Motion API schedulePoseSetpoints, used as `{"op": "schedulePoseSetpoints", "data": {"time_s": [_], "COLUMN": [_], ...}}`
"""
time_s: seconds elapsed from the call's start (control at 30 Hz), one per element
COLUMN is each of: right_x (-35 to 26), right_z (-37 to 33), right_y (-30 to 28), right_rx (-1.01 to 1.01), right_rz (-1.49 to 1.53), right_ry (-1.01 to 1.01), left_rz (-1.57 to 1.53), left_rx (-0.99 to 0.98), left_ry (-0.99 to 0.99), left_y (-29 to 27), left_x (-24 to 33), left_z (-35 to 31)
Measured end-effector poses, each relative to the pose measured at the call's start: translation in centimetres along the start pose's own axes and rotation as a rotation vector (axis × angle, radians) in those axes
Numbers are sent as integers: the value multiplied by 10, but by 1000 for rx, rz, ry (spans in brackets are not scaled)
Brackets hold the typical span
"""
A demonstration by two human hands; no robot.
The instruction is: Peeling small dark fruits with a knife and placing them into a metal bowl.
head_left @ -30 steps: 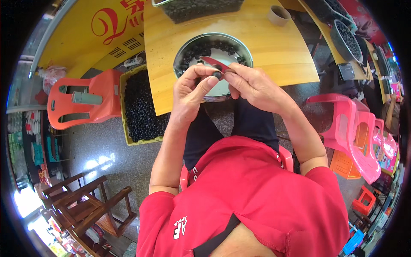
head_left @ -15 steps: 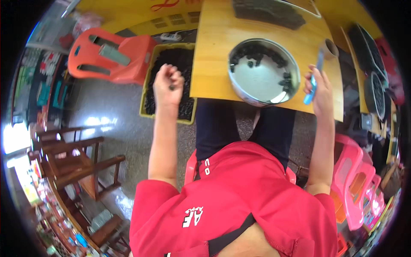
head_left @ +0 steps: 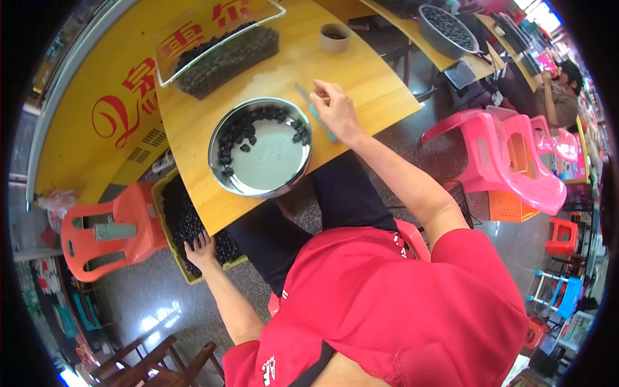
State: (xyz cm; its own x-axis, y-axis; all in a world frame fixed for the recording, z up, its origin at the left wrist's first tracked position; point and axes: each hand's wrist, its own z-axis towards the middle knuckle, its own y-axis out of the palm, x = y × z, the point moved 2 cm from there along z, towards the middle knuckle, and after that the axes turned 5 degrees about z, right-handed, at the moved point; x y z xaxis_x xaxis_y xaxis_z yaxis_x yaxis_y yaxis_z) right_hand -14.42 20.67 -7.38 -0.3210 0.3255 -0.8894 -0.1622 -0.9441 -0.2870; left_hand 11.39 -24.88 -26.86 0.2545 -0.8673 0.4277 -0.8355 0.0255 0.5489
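Observation:
My left hand is lowered to the near edge of a yellow-rimmed crate, its fingers apart over small dark rounded pieces. Nothing shows in that hand. On the table, my right hand is curled round a knife with a blue handle; the blade points away from me, and the fingers partly cover the grip. Left of this hand stands a round metal basin, with dark lumpy pieces along its far and left sides and pale bare bottom in the middle.
A clear plastic box full of dark pieces and a cup of dark liquid stand farther back on the wooden table. An orange chair adjoins the crate. Pink chairs and a seated person are at the right.
My view has turned to the right. My left hand, earlier raised with a small dark piece in its fingers, has dropped to the crate. My right hand has moved farther over the table with the knife.

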Motion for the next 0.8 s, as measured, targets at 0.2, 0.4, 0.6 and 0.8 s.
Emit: {"op": "schedulePoseSetpoints", "data": {"time_s": [0.2,0.4,0.6,0.8], "right_x": [32,96,127,107], "right_z": [46,114,115,143], "right_y": [-83,-249,-342,-337], "right_rx": [203,528,445,443], "right_rz": [-402,-873,-1128,-1062], "right_ry": [-256,-67,801,940], "left_rz": [-16,5,123,269], "left_rx": [-27,-52,106,119], "left_ry": [-20,-44,-15,-2], "left_y": [3,-22,-39,-48], "left_x": [-31,-40,-52,-57], "left_z": [-9,-2,1,10]}}
